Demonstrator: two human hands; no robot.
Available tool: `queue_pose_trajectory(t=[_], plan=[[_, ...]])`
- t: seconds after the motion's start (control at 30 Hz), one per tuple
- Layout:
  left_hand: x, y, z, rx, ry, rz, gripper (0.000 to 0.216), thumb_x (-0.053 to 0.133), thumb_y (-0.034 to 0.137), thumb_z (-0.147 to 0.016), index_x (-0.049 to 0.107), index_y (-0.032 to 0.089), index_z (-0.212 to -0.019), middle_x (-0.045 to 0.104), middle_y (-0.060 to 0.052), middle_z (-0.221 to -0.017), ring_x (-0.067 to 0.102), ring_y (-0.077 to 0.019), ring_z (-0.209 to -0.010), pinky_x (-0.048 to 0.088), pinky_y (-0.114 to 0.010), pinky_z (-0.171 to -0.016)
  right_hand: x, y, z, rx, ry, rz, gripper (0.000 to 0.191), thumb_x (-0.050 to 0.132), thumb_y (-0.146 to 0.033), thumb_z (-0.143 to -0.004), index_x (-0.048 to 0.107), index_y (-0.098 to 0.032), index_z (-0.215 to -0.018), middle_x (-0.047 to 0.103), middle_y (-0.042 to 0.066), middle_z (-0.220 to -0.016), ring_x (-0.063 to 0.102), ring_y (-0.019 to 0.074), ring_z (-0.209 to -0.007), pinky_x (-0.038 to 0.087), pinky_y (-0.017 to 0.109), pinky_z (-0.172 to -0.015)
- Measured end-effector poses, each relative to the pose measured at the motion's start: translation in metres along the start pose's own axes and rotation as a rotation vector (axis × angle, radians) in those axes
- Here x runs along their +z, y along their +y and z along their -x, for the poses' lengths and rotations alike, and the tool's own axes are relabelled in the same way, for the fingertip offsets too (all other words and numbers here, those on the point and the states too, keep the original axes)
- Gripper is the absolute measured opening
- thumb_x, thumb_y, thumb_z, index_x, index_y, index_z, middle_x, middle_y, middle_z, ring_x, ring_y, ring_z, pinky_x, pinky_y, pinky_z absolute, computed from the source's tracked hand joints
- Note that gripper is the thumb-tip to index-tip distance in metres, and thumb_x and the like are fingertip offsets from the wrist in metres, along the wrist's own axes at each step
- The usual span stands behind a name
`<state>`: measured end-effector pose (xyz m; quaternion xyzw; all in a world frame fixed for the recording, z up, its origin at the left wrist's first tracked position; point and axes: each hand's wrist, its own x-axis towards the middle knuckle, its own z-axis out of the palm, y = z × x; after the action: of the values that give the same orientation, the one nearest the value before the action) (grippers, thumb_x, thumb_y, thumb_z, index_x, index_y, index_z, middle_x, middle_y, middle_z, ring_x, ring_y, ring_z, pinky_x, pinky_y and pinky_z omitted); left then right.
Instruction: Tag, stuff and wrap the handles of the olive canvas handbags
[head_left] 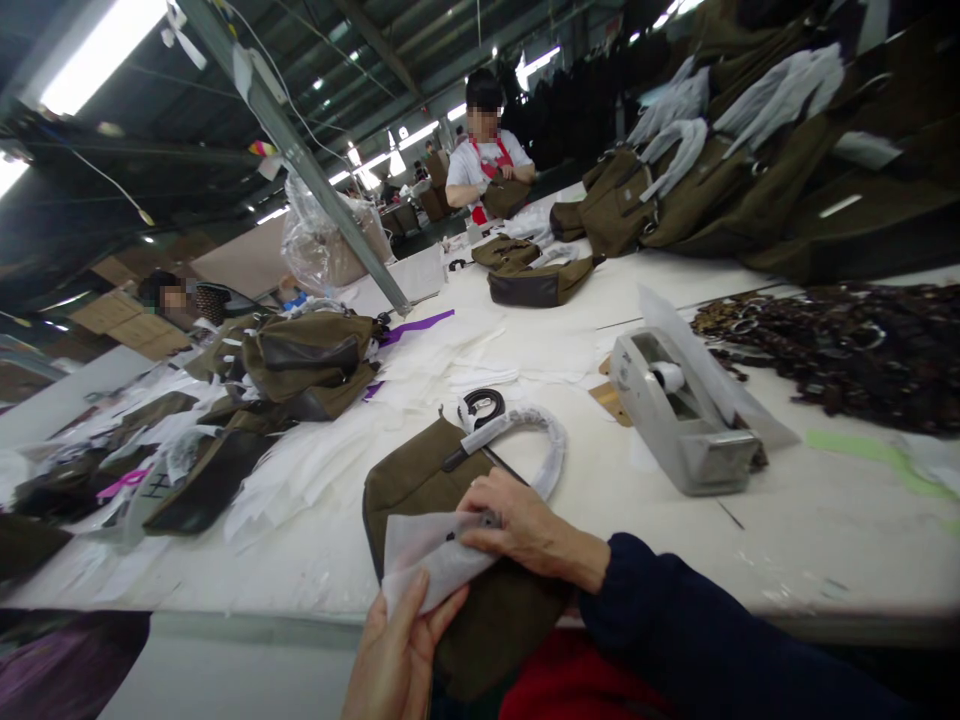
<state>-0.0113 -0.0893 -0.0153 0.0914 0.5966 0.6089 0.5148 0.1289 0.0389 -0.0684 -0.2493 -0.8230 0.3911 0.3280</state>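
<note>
Beneath the left hand (409, 635) and right hand (517, 525) lies an olive bag (424, 465). Both pinch a white sheet (420, 545); beyond the right hand, a tape dispenser (679, 425) stands on the tabletop (750, 560)

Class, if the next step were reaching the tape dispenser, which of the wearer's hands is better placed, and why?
Probably the right hand: it is nearer the tape dispenser, which stands right of the bag. The left hand is farther away, gripping the white sheet.
</note>
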Motion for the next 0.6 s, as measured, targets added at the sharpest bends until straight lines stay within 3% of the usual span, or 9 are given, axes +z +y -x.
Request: queue_pose_trajectory(t=[0.2,0.47,0.6], plan=[[-0.003,-0.004,-0.004,0.042,0.022,0.003,0.033,0.065,0.013,-0.083,0.062,0.016,-0.117,0.067,-0.012,-0.125,0.061,-0.0305,-0.12,0.053,-0.049,-0.101,0.007,-0.009,0.002,-0.083,0.078,0.03,0.007,0.067,-0.023,-0.089,0.062,-0.018,-0.087,0.062,0.002,-0.088,0.05,0.0177,-0.088,0.04,0.029,-0.082],[0.0,-0.01,-0.006,0.064,0.044,0.033,0.031,0.065,0.014,-0.084,0.062,0.015,-0.114,0.068,-0.012,-0.124,0.061,-0.0276,-0.12,0.051,-0.046,-0.104,0.014,-0.02,0.001,-0.092,0.1,0.064,0.017,0.069,-0.031,-0.088,0.063,-0.017,-0.094,0.063,0.004,-0.094,0.051,0.0197,-0.088,0.039,0.033,-0.083],[-0.003,-0.004,-0.003,0.029,-0.111,-0.082,0.039,0.07,0.024,-0.081,0.06,0.015,-0.118,0.065,-0.014,-0.127,0.057,-0.0303,-0.124,0.048,-0.046,-0.107,0.015,-0.019,0.008,-0.023,0.028,0.159,0.025,0.069,-0.038,-0.087,0.061,-0.018,-0.099,0.062,0.005,-0.098,0.051,0.021,-0.092,0.039,0.034,-0.085]])
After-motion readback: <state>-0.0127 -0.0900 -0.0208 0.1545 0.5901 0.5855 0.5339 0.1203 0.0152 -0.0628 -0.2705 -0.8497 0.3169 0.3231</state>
